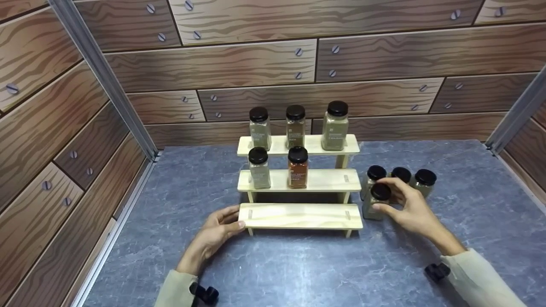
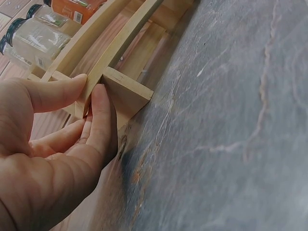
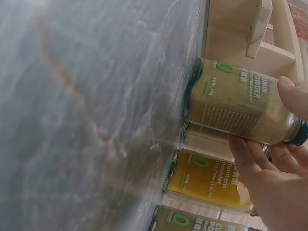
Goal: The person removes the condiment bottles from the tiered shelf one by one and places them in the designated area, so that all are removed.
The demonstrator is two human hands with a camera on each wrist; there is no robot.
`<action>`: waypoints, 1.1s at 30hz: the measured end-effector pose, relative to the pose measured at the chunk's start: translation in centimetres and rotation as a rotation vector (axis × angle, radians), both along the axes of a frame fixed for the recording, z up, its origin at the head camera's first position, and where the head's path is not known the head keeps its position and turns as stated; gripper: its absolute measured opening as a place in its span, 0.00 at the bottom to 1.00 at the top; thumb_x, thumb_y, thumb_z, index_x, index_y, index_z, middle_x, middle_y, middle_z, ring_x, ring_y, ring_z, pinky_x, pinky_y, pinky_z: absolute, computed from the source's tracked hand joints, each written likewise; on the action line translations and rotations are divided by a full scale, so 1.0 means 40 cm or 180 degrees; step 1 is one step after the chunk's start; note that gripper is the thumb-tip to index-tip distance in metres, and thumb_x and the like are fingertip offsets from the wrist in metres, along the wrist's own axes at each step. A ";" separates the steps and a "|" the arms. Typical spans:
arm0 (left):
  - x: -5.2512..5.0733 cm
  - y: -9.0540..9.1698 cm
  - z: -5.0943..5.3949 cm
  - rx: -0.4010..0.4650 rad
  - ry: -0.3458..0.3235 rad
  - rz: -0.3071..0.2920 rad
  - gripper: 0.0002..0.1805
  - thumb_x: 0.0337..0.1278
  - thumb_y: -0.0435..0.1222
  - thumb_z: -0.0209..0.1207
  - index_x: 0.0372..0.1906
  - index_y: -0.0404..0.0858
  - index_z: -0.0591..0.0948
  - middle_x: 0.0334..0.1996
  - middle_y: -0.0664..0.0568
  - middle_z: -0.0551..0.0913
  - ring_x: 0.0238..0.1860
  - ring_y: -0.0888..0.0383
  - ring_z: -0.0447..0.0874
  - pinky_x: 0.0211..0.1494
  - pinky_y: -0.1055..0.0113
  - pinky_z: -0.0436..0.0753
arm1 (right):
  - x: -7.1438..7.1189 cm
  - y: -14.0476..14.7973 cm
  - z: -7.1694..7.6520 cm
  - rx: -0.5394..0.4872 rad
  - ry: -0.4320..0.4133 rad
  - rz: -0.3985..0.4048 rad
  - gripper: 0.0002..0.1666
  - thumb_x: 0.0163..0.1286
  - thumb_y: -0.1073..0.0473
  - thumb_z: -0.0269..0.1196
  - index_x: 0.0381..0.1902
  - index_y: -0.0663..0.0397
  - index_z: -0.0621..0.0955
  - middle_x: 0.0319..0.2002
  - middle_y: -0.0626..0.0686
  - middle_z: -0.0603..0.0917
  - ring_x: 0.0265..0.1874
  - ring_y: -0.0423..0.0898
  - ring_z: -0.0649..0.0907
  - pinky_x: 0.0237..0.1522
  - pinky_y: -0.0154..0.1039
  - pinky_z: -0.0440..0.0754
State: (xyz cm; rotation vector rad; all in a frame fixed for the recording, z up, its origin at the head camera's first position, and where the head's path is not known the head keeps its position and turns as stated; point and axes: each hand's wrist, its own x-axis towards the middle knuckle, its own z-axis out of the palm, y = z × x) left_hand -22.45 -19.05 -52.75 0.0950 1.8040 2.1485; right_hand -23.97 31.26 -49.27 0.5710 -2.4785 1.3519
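Note:
A pale wooden three-tier rack [image 1: 294,217] stands on the grey marbled table. Thumb above and fingers below, my left hand [image 1: 215,232] pinches the left end of its lowest shelf. My right hand [image 1: 411,213] grips a square glass jar of cumin powder [image 3: 231,98] near its black lid, just right of the rack. Close behind that jar stand three more black-lidded jars, one of them a yellow turmeric powder jar [image 3: 207,180] in the right wrist view. Whether the cumin jar's base touches the table, I cannot tell.
Three spice jars stand on the top shelf, among them a greenish jar [image 1: 335,128] at its right. The middle shelf holds a pale jar [image 1: 259,170] and a red-orange jar [image 1: 297,170]. Wood-patterned walls [image 1: 256,68] enclose the table [image 1: 192,179] at the back and sides.

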 end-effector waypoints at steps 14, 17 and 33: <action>0.001 0.002 0.001 0.0020 -0.0041 0.0024 0.38 0.67 0.20 0.60 0.78 0.18 0.59 0.75 0.20 0.63 0.57 0.53 0.85 0.66 0.67 0.87 | 0.013 -0.003 0.041 -0.0229 0.0157 0.0136 0.37 0.57 0.75 0.78 0.65 0.67 0.79 0.58 0.66 0.86 0.55 0.33 0.85 0.62 0.22 0.83; 0.001 0.001 0.001 0.0020 -0.0037 0.0027 0.39 0.66 0.20 0.60 0.78 0.17 0.58 0.76 0.20 0.63 0.57 0.53 0.85 0.66 0.66 0.87 | 0.016 -0.010 0.070 -0.0289 0.0296 0.0151 0.36 0.57 0.78 0.77 0.64 0.65 0.80 0.56 0.66 0.86 0.55 0.40 0.87 0.62 0.26 0.85; 0.006 0.000 0.006 -0.0014 0.0008 0.0015 0.38 0.68 0.21 0.60 0.78 0.17 0.58 0.76 0.21 0.63 0.58 0.53 0.83 0.66 0.68 0.87 | -0.014 -0.126 0.190 -0.0040 0.0454 0.0388 0.35 0.61 0.70 0.78 0.66 0.64 0.80 0.59 0.56 0.88 0.59 0.42 0.86 0.66 0.27 0.82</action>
